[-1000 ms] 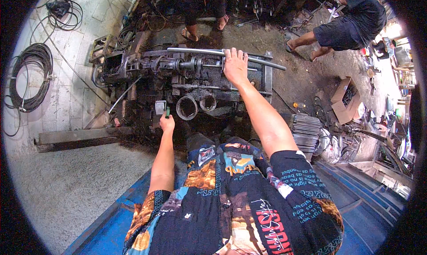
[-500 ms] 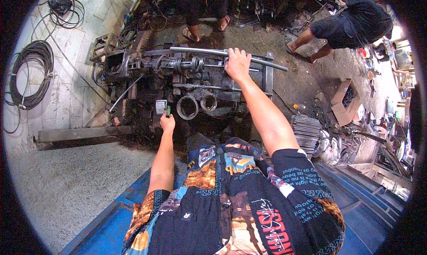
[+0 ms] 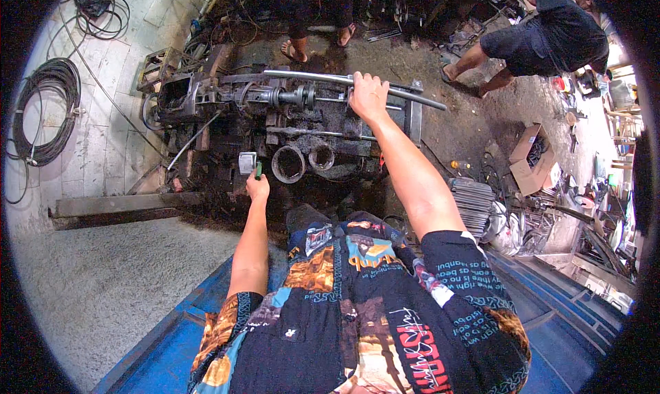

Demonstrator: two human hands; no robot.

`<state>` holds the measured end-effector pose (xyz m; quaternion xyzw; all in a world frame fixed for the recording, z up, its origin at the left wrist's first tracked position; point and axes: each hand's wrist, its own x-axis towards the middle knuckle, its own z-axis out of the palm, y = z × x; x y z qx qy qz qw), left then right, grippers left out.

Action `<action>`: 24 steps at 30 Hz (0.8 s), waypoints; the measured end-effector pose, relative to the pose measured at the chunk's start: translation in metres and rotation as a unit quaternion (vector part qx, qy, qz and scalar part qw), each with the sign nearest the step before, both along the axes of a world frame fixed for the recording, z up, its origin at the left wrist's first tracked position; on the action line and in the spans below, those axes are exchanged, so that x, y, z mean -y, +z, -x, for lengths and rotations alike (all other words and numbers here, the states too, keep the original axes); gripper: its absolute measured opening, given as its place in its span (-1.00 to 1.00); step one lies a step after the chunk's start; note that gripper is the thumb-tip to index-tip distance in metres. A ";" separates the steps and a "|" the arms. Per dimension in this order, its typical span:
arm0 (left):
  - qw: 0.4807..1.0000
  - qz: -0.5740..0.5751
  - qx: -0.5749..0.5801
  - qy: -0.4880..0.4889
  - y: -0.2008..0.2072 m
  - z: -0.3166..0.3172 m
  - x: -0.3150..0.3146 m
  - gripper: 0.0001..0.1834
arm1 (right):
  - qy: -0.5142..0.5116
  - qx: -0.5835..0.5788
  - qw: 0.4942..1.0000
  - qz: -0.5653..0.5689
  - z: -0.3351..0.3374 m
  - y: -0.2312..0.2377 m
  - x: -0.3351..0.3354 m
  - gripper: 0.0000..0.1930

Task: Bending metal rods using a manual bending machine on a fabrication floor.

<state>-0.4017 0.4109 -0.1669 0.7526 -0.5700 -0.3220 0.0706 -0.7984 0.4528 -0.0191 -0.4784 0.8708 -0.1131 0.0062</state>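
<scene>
Both arms out in front, bare below the sleeves. Left forearm runs nearly straight ahead, wrist roughly in line. Left hand is low and close to the body, fingers curled in tight, fist-like. Right forearm reaches much farther, angled inward toward the midline, elbow only slightly bent. Right hand: back up, palm down, fingers pointing forward, slightly parted; thumb and fingertip bend hard to make out. Hands well apart, right one farther ahead.
</scene>
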 end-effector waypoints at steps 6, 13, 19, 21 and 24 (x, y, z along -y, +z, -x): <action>1.000 -0.002 0.004 0.006 0.002 0.003 0.000 -0.55 | -0.009 0.019 1.000 -0.011 0.004 -0.002 -0.001 -0.70; 1.000 0.024 -0.004 0.006 -0.005 -0.003 -0.002 -0.55 | -0.006 0.020 1.000 0.004 0.005 -0.002 -0.002 -0.71; 1.000 0.015 -0.002 0.000 -0.002 0.000 -0.001 -0.55 | -0.006 0.018 1.000 0.002 0.005 0.000 -0.002 -0.72; 1.000 0.015 -0.002 -0.004 -0.002 -0.001 -0.001 -0.55 | -0.010 0.025 1.000 -0.001 0.006 -0.002 -0.003 -0.72; 1.000 0.016 0.003 -0.005 -0.003 0.002 0.000 -0.55 | -0.006 0.003 1.000 0.017 0.006 -0.007 -0.005 -0.73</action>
